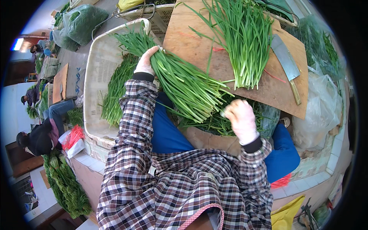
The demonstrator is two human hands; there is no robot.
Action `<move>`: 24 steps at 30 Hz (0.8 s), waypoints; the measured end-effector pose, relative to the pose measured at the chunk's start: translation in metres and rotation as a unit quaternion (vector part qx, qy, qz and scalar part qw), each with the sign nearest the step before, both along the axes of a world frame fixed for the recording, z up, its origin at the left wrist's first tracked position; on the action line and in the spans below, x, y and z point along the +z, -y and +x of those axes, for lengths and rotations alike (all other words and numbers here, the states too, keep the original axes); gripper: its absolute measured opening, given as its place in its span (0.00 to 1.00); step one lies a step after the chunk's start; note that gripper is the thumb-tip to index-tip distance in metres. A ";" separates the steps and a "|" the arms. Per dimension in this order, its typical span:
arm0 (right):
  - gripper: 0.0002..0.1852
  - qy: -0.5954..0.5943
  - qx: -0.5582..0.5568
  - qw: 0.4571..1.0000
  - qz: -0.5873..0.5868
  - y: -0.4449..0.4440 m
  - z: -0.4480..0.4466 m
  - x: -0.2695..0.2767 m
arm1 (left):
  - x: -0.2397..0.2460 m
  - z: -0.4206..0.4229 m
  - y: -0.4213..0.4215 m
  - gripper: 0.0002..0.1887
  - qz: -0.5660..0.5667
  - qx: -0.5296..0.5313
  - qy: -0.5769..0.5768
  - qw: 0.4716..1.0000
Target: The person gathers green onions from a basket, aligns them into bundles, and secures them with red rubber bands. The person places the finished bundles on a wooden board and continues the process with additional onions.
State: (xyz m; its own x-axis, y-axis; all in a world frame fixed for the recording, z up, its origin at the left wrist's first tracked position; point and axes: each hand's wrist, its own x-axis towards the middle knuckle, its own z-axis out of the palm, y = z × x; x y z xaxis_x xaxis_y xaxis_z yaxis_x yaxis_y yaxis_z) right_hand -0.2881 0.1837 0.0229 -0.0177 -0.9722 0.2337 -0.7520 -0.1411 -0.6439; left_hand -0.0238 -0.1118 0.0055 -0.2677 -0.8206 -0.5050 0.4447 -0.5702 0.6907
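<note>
My gloved left hand (pixel 147 61) grips a large bunch of green garlic chives (pixel 184 86) around its leafy part, with the pale cut ends slanting down to the right. Just right of those ends is my gloved right hand (pixel 240 119), its fingers curled and somewhat blurred; whether anything is between them I cannot tell. A second pile of chives (pixel 248 49) lies on a wooden board (pixel 189 43). Beside that pile rests a cleaver (pixel 284 57) with its handle towards me. Red ties (pixel 275 76) lie on the board.
A white plastic crate (pixel 96 72) with more chives stands at left. Loose green leaves (pixel 218 122) fill a container between my knees. Plastic bags (pixel 316 106) are at right. Red strands (pixel 73 136) lie at lower left, near a seated person (pixel 40 138); other people work farther back.
</note>
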 end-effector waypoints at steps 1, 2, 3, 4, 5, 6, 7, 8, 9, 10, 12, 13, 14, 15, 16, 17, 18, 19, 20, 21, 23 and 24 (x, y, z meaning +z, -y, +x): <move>0.03 -0.017 -0.027 0.995 0.096 -0.016 -0.010 0.001 | -0.002 0.000 0.001 0.08 -0.005 -0.001 -0.002 1.000; 0.05 -0.060 -0.047 0.987 0.138 -0.028 -0.018 0.001 | -0.003 0.001 0.002 0.07 0.023 -0.002 -0.017 1.000; 0.07 -0.114 -0.093 0.955 0.258 -0.035 -0.021 0.002 | -0.005 0.001 0.002 0.08 0.005 0.004 -0.010 1.000; 0.10 -0.004 -0.137 0.975 0.173 -0.036 -0.021 0.002 | -0.005 0.002 0.003 0.07 0.008 0.008 -0.005 1.000; 0.12 0.107 -0.191 0.962 0.160 -0.035 -0.016 0.004 | -0.005 0.002 0.003 0.07 0.014 0.004 -0.015 1.000; 0.16 0.125 -0.149 0.980 0.051 -0.027 -0.007 0.005 | -0.005 0.002 0.003 0.07 0.013 0.001 -0.005 1.000; 0.16 0.120 -0.101 0.987 0.030 -0.014 0.004 0.006 | -0.003 0.003 0.003 0.07 0.024 0.002 -0.002 1.000; 0.14 0.048 -0.084 0.995 -0.011 0.000 0.019 0.008 | -0.003 0.002 0.003 0.07 0.019 0.000 -0.016 1.000; 0.13 -0.034 -0.065 0.997 -0.029 0.012 0.031 0.010 | -0.002 0.001 0.003 0.07 0.016 -0.002 -0.011 1.000; 0.12 -0.097 -0.070 0.993 0.006 0.022 0.041 0.009 | -0.001 0.001 0.002 0.07 0.015 0.001 -0.012 1.000; 0.07 -0.143 -0.056 0.988 -0.007 0.027 0.048 0.005 | 0.000 -0.001 0.000 0.08 0.016 0.006 -0.009 1.000; 0.07 -0.109 -0.067 0.992 0.020 0.023 0.046 0.000 | 0.001 -0.002 -0.001 0.08 0.007 0.008 0.000 1.000; 0.06 -0.070 -0.073 0.995 0.019 0.012 0.039 -0.004 | 0.001 -0.003 -0.002 0.07 0.007 0.013 0.009 1.000; 0.05 -0.031 -0.074 0.997 0.001 -0.002 0.028 -0.010 | 0.002 -0.004 -0.003 0.07 0.008 0.019 0.014 1.000; 0.04 -0.060 -0.086 0.994 0.015 -0.018 0.017 -0.017 | 0.003 -0.005 -0.002 0.07 0.022 0.024 0.014 0.999; 0.04 -0.055 -0.100 0.993 0.020 -0.033 0.005 -0.024 | 0.003 -0.006 -0.002 0.07 0.020 0.023 0.015 0.999; 0.04 -0.091 -0.087 0.984 0.127 -0.046 -0.006 -0.027 | 0.004 -0.007 -0.003 0.07 0.017 0.023 0.017 0.999; 0.05 -0.127 -0.073 0.953 0.265 -0.055 -0.014 -0.027 | 0.004 -0.007 -0.003 0.07 0.014 0.022 0.019 0.999; 0.06 -0.136 -0.067 0.963 0.224 -0.060 -0.017 -0.026 | 0.005 -0.007 -0.003 0.07 0.009 0.026 0.014 1.000; 0.08 -0.155 -0.080 0.950 0.259 -0.059 -0.018 -0.022 | 0.005 -0.007 -0.003 0.07 0.026 0.031 0.003 0.999; 0.08 0.068 -0.131 0.983 0.111 -0.041 -0.005 -0.011 | 0.006 -0.006 -0.004 0.07 0.036 0.029 0.024 0.999; 0.08 -0.006 -0.114 0.993 0.036 -0.028 0.005 -0.003 | 0.006 -0.007 -0.004 0.07 0.032 0.023 0.021 0.999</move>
